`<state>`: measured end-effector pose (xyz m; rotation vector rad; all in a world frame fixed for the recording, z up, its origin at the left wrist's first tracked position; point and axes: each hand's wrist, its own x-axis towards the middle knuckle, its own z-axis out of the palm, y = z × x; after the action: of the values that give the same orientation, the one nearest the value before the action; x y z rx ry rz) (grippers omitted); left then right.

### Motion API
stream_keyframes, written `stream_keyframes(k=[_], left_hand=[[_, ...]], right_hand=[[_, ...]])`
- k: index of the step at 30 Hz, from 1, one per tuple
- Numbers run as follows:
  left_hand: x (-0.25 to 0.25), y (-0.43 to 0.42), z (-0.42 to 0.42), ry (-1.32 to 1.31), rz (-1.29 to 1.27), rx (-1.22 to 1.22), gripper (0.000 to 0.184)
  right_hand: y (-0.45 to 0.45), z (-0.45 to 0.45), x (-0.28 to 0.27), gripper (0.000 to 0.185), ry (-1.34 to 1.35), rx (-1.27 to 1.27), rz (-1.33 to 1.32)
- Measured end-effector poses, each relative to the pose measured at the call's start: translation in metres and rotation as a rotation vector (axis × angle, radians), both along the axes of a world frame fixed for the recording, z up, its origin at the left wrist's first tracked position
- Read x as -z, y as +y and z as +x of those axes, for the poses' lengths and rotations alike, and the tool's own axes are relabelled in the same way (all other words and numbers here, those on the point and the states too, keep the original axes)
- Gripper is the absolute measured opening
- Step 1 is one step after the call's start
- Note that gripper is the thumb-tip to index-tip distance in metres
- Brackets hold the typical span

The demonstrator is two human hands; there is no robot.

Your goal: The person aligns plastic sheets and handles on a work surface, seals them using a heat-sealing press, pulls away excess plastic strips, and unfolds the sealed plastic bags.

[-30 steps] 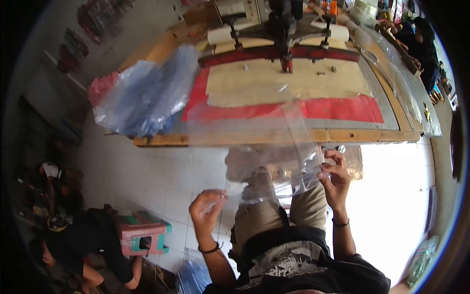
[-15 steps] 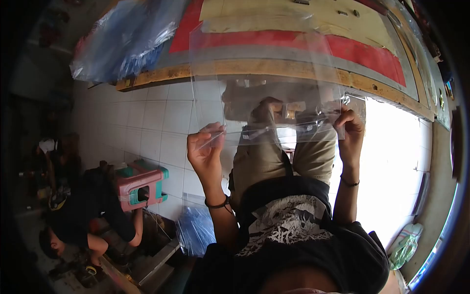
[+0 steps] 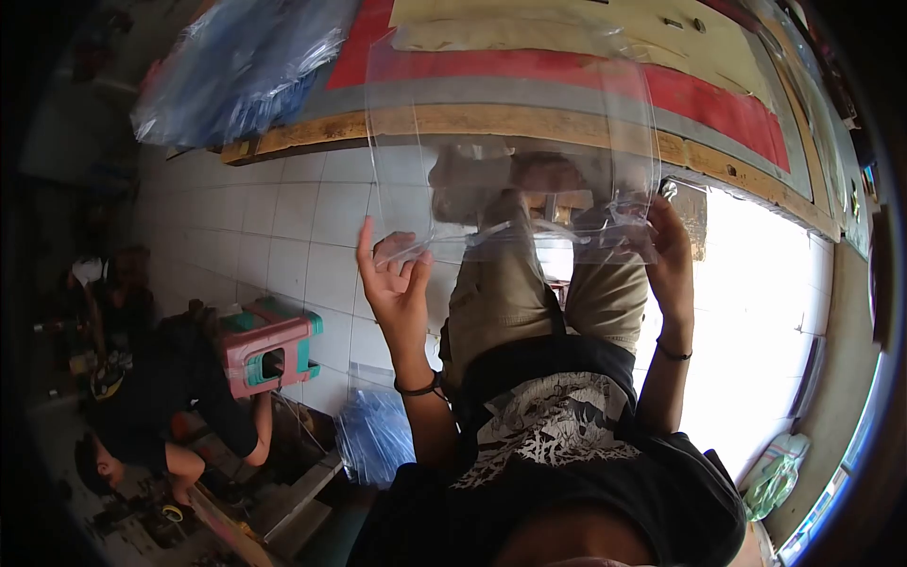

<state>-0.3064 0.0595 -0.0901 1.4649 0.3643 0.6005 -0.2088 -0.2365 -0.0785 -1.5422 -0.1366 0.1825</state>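
Observation:
A wide clear plastic bag (image 3: 515,128) spans the space between my hands, its far part reaching over the edge of the worktable. My left hand (image 3: 395,269) pinches its near left corner between thumb and curled fingers, with the index finger sticking up. At the near right corner, my right hand (image 3: 669,248) is closed on the film; its fingertips are partly hidden behind the crumpled plastic. Through the film I see the tiled floor and my knees.
The wooden-edged worktable (image 3: 567,121) carries red and cream sheets. Bluish plastic (image 3: 246,71) is piled at its left, with another bundle (image 3: 376,435) lower down. A pink and green stool (image 3: 269,350) stands near a crouching person (image 3: 161,387). A green bag (image 3: 775,477) lies right.
My left index finger has lifted away from the film. The bag's near edge has risen slightly and curves more, and my right hand has turned a little.

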Motion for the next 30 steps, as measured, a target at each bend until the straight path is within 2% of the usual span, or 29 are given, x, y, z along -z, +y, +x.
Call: stream_keyframes(k=[2,3,6,7,10,11,14,15,17,18,19,20,21,23,26,27,29,30], left_hand=[[0.007,0.006,-0.006,-0.025,-0.017,0.052,0.040],[0.010,0.009,-0.008,-0.068,-0.029,0.079,0.035],[0.012,0.010,-0.012,-0.096,0.000,0.102,0.024],[0.008,0.012,-0.012,-0.091,0.031,0.087,0.023],[0.004,0.012,-0.013,-0.277,-0.292,0.229,0.022],[0.001,0.014,-0.015,-0.306,-0.308,0.287,0.017],[-0.004,0.016,-0.016,-0.456,-0.642,0.376,0.011],[-0.003,0.016,-0.016,-0.473,-0.741,0.369,0.011],[0.009,0.017,-0.016,-0.398,-0.891,0.261,0.023],[0.009,0.013,-0.016,-0.219,-0.746,0.231,0.030],[0.008,0.008,-0.017,-0.041,-0.598,0.203,0.038],[0.008,0.004,-0.017,0.133,-0.444,0.180,0.046],[0.014,0.006,-0.018,0.212,-0.376,0.272,0.059],[0.019,0.008,-0.016,0.224,-0.518,0.361,0.060],[0.038,0.016,-0.008,0.228,-0.674,0.474,0.063],[0.045,0.020,-0.003,0.223,-0.704,0.518,0.063],[0.057,0.023,0.005,0.169,-0.802,0.561,0.060],[0.061,0.023,0.008,0.168,-0.714,0.548,0.055]], right_hand=[[-0.009,0.001,0.014,0.034,0.014,-0.103,-0.065],[-0.010,0.000,0.016,0.023,0.024,-0.058,-0.062],[-0.018,-0.004,0.023,0.020,-0.044,0.007,-0.043],[-0.020,-0.004,0.026,0.025,-0.068,0.010,-0.124],[-0.023,-0.005,0.031,0.023,-0.132,0.062,-0.108],[-0.021,-0.004,0.032,0.024,-0.112,0.115,-0.092],[-0.019,-0.003,0.040,0.030,-0.115,0.244,-0.066],[-0.019,-0.001,0.034,0.024,-0.284,0.154,-0.325],[-0.013,-0.006,0.020,0.018,-0.152,0.085,-0.332],[-0.011,-0.008,0.014,0.015,-0.083,0.057,-0.337],[-0.013,-0.007,0.025,0.013,-0.185,0.054,-0.448],[-0.016,-0.006,0.032,0.014,-0.116,0.045,-0.442],[-0.019,-0.005,0.037,0.016,-0.048,0.039,-0.434],[-0.020,-0.005,0.039,0.022,0.045,0.053,-0.379],[-0.016,-0.007,0.012,0.027,0.025,0.042,-0.545],[-0.018,-0.004,0.006,0.033,0.097,-0.009,-0.594],[-0.023,-0.004,0.010,0.030,0.203,-0.016,-0.451],[-0.026,-0.004,0.013,0.029,0.253,-0.022,-0.377]])
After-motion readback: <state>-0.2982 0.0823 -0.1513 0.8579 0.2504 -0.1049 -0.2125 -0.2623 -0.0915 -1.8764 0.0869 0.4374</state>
